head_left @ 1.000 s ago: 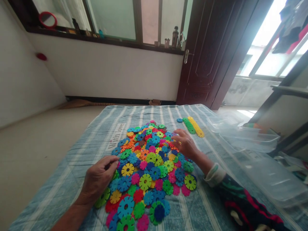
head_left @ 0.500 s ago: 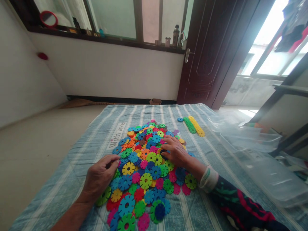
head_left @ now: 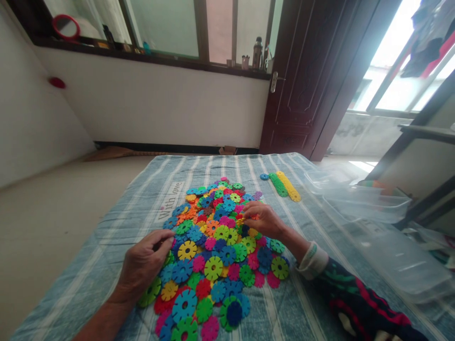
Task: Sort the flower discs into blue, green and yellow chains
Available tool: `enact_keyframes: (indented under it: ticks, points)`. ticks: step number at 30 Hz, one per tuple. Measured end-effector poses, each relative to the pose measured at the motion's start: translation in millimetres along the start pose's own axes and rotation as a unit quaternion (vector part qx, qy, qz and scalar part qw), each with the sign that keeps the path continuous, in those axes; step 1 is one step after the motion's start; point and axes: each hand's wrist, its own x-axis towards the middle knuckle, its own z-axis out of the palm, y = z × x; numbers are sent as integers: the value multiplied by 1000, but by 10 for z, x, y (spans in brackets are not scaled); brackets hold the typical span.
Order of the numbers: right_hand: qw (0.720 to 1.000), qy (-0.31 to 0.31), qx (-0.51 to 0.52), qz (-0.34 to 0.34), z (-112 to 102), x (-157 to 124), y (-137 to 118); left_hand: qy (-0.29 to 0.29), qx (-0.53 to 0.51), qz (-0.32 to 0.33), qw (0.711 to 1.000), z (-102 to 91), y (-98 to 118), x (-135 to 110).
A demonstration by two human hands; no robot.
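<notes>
A wide heap of colourful notched plastic discs, flower-shaped and slotted round their rims, lies on a striped cloth. My right hand is over the heap's right side, thumb and fingers pinched on a yellow notched disc. At the left edge of the heap, my left hand is closed, its thumb against the curled fingers; a sliver of pink shows by the thumb tip, and what the fingers hold is hidden. Beyond the heap lie a green row of discs, a yellow row and a single blue disc.
Clear plastic containers stand at the right side of the cloth, with a transparent lid or box nearer me. A dark red door and a windowsill with a flask are behind.
My right hand has risen slightly and its fingers, spread over the discs before, have come together on a yellow disc. My left hand stays almost where it was; the view shifts slightly.
</notes>
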Motion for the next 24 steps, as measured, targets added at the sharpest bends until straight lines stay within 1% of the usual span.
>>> enact_keyframes:
  ticks: [3, 5, 8, 10, 13, 17, 18, 20, 24]
  points:
    - [1000, 18, 0, 8, -31, 14, -11, -5, 3, -8, 1000, -19, 26, 6]
    - [999, 31, -9, 12, -96, 34, 12, -11, 5, -16, 1000, -33, 48, 10]
    - [997, 65, -35, 29, -294, 64, 141, -14, 8, -17, 1000, -45, 69, 18]
    - [989, 109, -70, 75, -482, 60, 295, -12, 7, -14, 1000, -44, 74, 24]
    - [955, 191, -137, 179, -783, -12, 579, -13, 5, -26, 1000, -39, 80, 30]
    - [892, 246, -219, 311, -1096, -188, 893, -19, 4, -43, 999, -49, 95, 31]
    - [881, 250, -227, 331, -1152, -228, 945, -20, 3, -45, 999, -53, 98, 30]
    - [870, 246, -238, 355, -1240, -291, 1015, -23, -1, -48, 999, -59, 100, 29]
    - [869, 200, -265, 368, -1331, -343, 1061, -23, -1, -51, 998, -57, 86, 31]
